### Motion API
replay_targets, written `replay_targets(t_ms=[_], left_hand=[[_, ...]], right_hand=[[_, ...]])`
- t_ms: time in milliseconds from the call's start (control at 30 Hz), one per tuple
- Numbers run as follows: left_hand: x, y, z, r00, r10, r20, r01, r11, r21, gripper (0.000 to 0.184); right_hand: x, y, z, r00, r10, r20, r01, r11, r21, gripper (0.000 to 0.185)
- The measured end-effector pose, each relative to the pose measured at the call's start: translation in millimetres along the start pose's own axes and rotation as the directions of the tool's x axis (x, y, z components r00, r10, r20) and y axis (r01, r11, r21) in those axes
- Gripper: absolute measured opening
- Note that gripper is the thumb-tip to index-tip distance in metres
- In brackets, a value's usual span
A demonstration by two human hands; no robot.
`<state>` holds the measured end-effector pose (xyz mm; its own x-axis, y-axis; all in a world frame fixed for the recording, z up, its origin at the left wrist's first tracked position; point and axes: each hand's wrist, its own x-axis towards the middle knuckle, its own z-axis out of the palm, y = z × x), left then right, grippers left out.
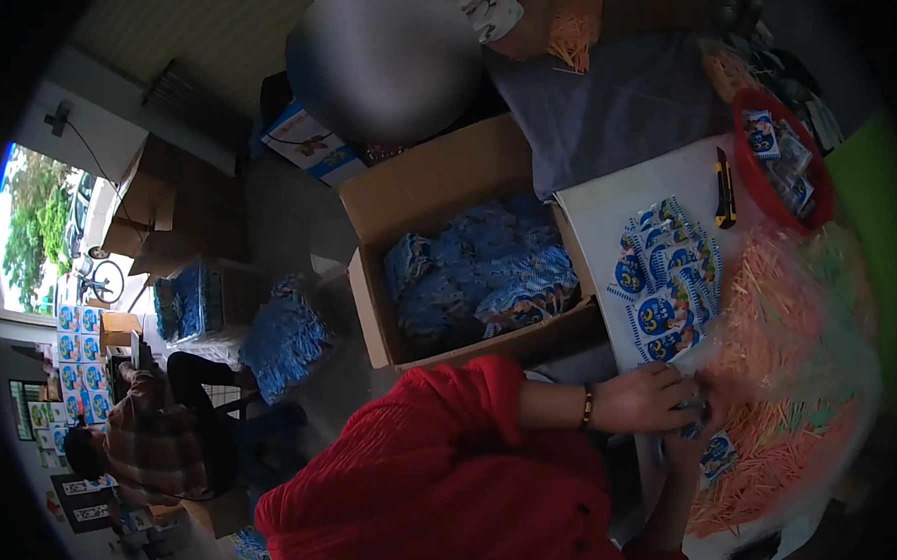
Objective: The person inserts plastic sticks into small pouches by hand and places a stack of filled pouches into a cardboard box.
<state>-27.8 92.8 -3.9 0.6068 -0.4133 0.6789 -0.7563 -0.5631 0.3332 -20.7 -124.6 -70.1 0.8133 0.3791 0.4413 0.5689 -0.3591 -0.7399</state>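
Note:
At the table's edge, my left hand (645,399) has its fingers curled round a small blue packet (695,416). My right hand (683,448) is close against it at the same packet, its fingers partly hidden and dim. Just above the hands lies a spread of blue and white printed packets (669,280) on the white table (602,207). Another packet (718,456) lies beside my right hand, at the edge of a big heap of thin orange and green sticks (774,394) with clear plastic around it.
An open cardboard box (433,169) full of blue packets stands beside the table. A yellow and black cutter (725,190) and a red basket (822,201) with packets lie farther up. One person is across the table; another, in plaid (156,442), sits at left.

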Motion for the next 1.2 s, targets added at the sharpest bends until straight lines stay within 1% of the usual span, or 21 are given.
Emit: replay_targets(t_ms=[33, 100, 133, 200, 267, 333, 400, 467, 600, 667, 700, 767, 800, 867, 900, 967, 1000, 1067, 1100, 1167, 1200], left_hand=[[-2.0, -0.7, -3.4, 1.000, -0.003, -0.005, 0.003, 1.000, 0.003, 0.042], [-6.1, -7.1, -19.8, 0.995, -0.075, -0.062, 0.068, 0.991, -0.118, 0.043], [-8.6, -9.1, -32.8, 0.995, -0.075, -0.064, 0.067, 0.991, -0.119, 0.043], [-9.8, -11.1, -79.1, 0.954, -0.280, -0.109, 0.228, 0.909, -0.349, 0.046], [-19.2, -22.1, -129.8, 0.895, -0.437, -0.086, 0.371, 0.840, -0.396, 0.045], [-30.8, -47.6, -171.4, 0.860, -0.491, -0.138, 0.458, 0.863, -0.213, 0.046], [-57.7, -88.5, -196.3, 0.790, -0.609, -0.077, 0.609, 0.793, -0.020, 0.044], [-86.8, -130.5, -197.7, 0.651, -0.758, -0.049, 0.759, 0.647, 0.072, 0.042], [-128.0, -224.4, -158.7, 0.624, -0.781, 0.038, 0.764, 0.619, 0.183, 0.042], [-132.4, -257.5, -127.6, 0.636, -0.762, 0.121, 0.728, 0.645, 0.235, 0.049], [-135.1, -265.2, -113.7, 0.640, -0.758, 0.126, 0.725, 0.650, 0.229, 0.049], [-131.8, -282.4, -88.7, 0.652, -0.746, 0.132, 0.616, 0.624, 0.480, 0.054], [-135.2, -286.9, -80.9, 0.660, -0.737, 0.145, 0.608, 0.637, 0.473, 0.054], [-142.5, -286.0, -71.3, 0.662, -0.739, 0.125, 0.486, 0.550, 0.680, 0.063], [-136.1, -276.4, -72.6, 0.675, -0.724, 0.141, 0.478, 0.575, 0.664, 0.063], [-122.1, -260.9, -80.6, 0.683, -0.729, 0.040, 0.512, 0.517, 0.686, 0.073], [-120.1, -258.7, -79.2, 0.701, -0.710, 0.063, 0.495, 0.549, 0.674, 0.073], [-119.7, -254.0, -84.3, 0.752, -0.653, -0.086, 0.532, 0.526, 0.663, 0.081], [-119.5, -251.3, -88.7, 0.763, -0.642, -0.069, 0.517, 0.543, 0.662, 0.081], [-116.5, -247.1, -97.2, 0.716, -0.691, -0.103, 0.592, 0.522, 0.614, 0.079], [-118.9, -245.3, -104.1, 0.730, -0.677, -0.098, 0.580, 0.536, 0.614, 0.079]], right_hand=[[0.5, 0.2, 0.2, 1.000, -0.008, -0.028, 0.008, 1.000, 0.013, 0.103], [13.2, -12.4, -0.6, 0.998, -0.019, -0.054, 0.021, 0.999, 0.027, 0.107], [25.0, -26.2, -4.7, 1.000, -0.013, -0.021, 0.012, 0.999, -0.037, 0.105], [36.6, -41.8, -0.9, 1.000, 0.012, 0.000, -0.012, 0.994, -0.112, 0.104], [40.5, -44.0, 2.4, 0.996, 0.019, -0.089, -0.018, 1.000, 0.015, 0.101], [26.5, -28.4, -5.1, 0.995, 0.072, -0.073, -0.075, 0.996, -0.050, 0.098], [25.3, -25.4, -5.4, 0.990, 0.129, -0.065, -0.135, 0.985, -0.110, 0.095], [40.2, -38.0, -4.9, 0.998, 0.017, -0.068, -0.023, 0.996, -0.090, 0.087], [44.4, -41.3, -9.0, 0.998, 0.053, 0.019, -0.050, 0.988, -0.148, 0.079], [44.8, -40.0, -4.1, 0.999, 0.045, -0.016, -0.045, 0.999, 0.003, 0.072], [45.0, -39.7, -3.9, 0.999, 0.049, -0.020, -0.049, 0.999, -0.004, 0.072], [46.7, -38.9, -5.4, 0.997, 0.077, 0.013, -0.076, 0.997, -0.017, 0.064], [46.2, -41.8, -5.9, 0.996, 0.086, 0.001, -0.086, 0.996, -0.026, 0.064], [50.4, -49.6, -8.9, 0.994, 0.091, 0.054, -0.078, 0.974, -0.213, 0.053], [55.0, -57.6, -11.8, 0.994, 0.103, 0.037, -0.092, 0.968, -0.235, 0.053], [67.4, -72.1, -16.4, 0.995, 0.030, 0.091, -0.002, 0.955, -0.296, 0.043], [66.5, -73.3, -18.9, 0.997, 0.048, 0.065, -0.025, 0.948, -0.318, 0.043], [63.4, -73.7, -17.7, 0.980, 0.195, 0.039, -0.179, 0.952, -0.248, 0.034], [66.5, -77.2, -13.9, 0.978, 0.206, 0.018, -0.195, 0.948, -0.251, 0.034], [76.0, -85.3, -5.9, 0.903, 0.423, -0.076, -0.429, 0.892, -0.141, 0.024], [77.0, -86.4, -2.8, 0.902, 0.421, -0.096, -0.431, 0.892, -0.139, 0.024]])
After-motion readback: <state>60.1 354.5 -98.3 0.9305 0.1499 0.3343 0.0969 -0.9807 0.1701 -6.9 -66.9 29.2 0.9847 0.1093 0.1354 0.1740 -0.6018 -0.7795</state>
